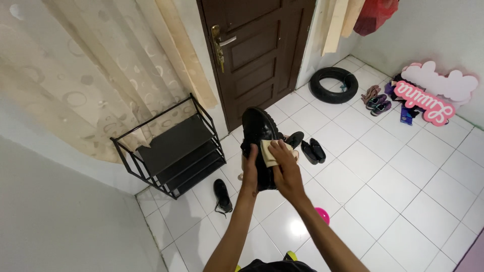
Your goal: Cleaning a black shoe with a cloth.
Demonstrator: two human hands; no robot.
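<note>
A glossy black leather shoe point(258, 133) is held up at chest height over the white tiled floor point(383, 171). The left hand point(250, 168) grips its side, fingers wrapped. The right hand point(286, 168) presses a small beige cloth point(269, 152) against it, fingers seemingly curled around the cloth. A black metal shoe rack point(174, 148) stands to the left.

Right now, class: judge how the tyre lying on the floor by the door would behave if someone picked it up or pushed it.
The tyre lies flat on the tiles, so a push would probably slide it, not roll it. Stood on edge, its round shape would likely roll. It looks like thick rubber: probably firm and fairly heavy.
</note>
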